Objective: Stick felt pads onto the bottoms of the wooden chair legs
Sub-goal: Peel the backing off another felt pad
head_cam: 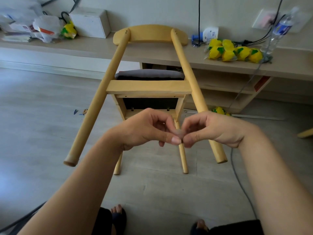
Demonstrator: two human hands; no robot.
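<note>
A light wooden chair (149,88) lies tipped over with its backrest propped on the low shelf and its four legs pointing toward me. The two long leg ends are at the lower left (69,162) and lower right (221,160); the two short leg ends (185,171) sit between them near the floor. My left hand (145,128) and my right hand (211,128) meet in front of the chair. Together their fingertips pinch a small grey felt pad (178,133), which is mostly hidden by the fingers.
A long low shelf (118,53) runs along the wall with bags, a white box (90,22), yellow packets (233,51) and a water bottle (279,29). Cables (240,180) trail over the grey floor at right. My feet (118,212) stand at the bottom edge.
</note>
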